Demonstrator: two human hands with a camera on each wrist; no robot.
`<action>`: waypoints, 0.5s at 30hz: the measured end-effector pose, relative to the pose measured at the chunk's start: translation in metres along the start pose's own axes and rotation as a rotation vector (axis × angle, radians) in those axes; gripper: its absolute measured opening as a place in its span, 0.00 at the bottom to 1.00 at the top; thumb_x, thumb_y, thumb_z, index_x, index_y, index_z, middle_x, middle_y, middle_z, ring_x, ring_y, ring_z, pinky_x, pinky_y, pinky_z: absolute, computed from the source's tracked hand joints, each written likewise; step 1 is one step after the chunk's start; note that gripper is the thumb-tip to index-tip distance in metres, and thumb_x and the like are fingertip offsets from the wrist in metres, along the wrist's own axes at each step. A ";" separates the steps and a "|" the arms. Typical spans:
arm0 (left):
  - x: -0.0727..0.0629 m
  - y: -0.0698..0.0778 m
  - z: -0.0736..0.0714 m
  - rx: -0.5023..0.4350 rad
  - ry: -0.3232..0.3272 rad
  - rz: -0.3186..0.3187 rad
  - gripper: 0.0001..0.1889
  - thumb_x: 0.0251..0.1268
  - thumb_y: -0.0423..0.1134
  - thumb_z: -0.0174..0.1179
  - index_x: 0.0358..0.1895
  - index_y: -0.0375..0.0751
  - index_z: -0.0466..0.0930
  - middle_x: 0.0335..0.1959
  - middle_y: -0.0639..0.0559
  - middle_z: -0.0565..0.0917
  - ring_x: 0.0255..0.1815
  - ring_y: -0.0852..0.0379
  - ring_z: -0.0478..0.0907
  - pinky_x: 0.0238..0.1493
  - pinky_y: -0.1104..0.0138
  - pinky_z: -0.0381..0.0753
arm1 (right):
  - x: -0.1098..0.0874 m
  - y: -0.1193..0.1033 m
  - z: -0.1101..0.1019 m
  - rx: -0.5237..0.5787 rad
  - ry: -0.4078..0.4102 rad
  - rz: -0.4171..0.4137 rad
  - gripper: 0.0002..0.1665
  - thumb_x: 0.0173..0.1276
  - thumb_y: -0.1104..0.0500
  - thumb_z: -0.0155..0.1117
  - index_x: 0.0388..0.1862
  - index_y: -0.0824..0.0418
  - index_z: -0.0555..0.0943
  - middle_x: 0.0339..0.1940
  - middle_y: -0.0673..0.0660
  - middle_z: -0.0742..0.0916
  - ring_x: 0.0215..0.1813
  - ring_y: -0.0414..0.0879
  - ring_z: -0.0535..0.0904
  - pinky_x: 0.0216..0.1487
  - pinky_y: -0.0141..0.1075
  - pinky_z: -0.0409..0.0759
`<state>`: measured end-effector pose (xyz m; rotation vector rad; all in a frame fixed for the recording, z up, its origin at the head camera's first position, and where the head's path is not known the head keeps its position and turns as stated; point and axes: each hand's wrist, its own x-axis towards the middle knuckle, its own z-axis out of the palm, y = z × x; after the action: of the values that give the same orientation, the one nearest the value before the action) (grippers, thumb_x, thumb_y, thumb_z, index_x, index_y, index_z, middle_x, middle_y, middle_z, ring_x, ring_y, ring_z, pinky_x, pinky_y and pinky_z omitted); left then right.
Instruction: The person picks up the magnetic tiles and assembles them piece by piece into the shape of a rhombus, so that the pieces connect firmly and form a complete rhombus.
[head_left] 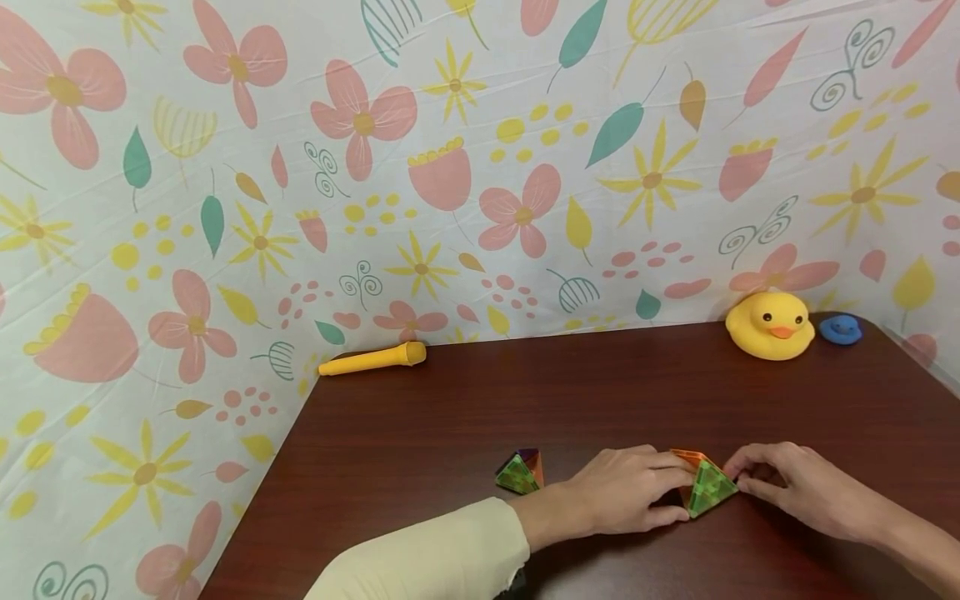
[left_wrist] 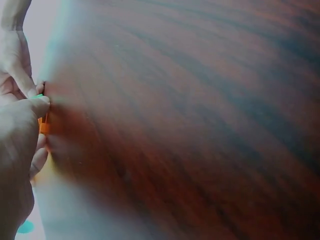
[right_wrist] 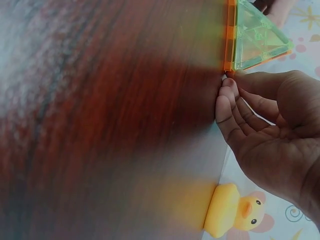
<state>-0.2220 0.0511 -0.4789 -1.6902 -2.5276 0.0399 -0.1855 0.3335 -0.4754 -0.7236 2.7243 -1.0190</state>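
Two sets of fingertips close on one small see-through shape of triangle tiles [head_left: 708,487], green on one face and orange behind. On its left side, the left hand [head_left: 622,492] has its fingers bent and its thumb near the bottom corner, with the shape gripped between them. At the opposite corner, the right hand [head_left: 813,487] pinches with thumb and fingertips almost together; the right wrist view shows them right at the end of the orange edge, its other fingers curled in beside the forefinger. How firmly either hand presses, I cannot tell.

The shape sits between the hands, low over the dark wood table [head_left: 420,417], its peak tilted up. The step in hand looks to be bringing tile edges together or squaring them up. The next move, I judge, calls for a steady left hold while the right fingertips line up that corner, lightly enough not to fold the sides.

Just past the left wrist, apart from the hands, rests a second tile shape [head_left: 521,472] in green, orange and a dark colour. Farther out, at the back of the table, lie a yellow toy microphone [head_left: 371,360], a yellow duck [head_left: 770,327] and a little blue duck [head_left: 841,330], before a flowered cloth [head_left: 465,250].
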 end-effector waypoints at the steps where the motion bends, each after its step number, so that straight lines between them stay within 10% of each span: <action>1: -0.001 -0.001 0.001 -0.007 0.005 0.000 0.25 0.81 0.63 0.55 0.74 0.63 0.77 0.71 0.71 0.76 0.58 0.73 0.75 0.50 0.82 0.75 | 0.000 0.000 0.000 0.001 -0.002 0.001 0.06 0.75 0.66 0.69 0.47 0.57 0.87 0.40 0.40 0.86 0.36 0.32 0.79 0.34 0.32 0.80; 15: -0.010 0.000 0.004 -0.340 0.026 -0.091 0.25 0.81 0.54 0.60 0.76 0.60 0.75 0.72 0.69 0.77 0.62 0.76 0.71 0.58 0.83 0.69 | -0.002 0.006 0.003 0.039 0.031 -0.091 0.15 0.69 0.68 0.75 0.54 0.67 0.87 0.43 0.37 0.87 0.36 0.32 0.78 0.32 0.31 0.80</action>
<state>-0.2188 0.0422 -0.4838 -1.6617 -2.7085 -0.4394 -0.1854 0.3362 -0.4814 -0.8387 2.7116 -1.1074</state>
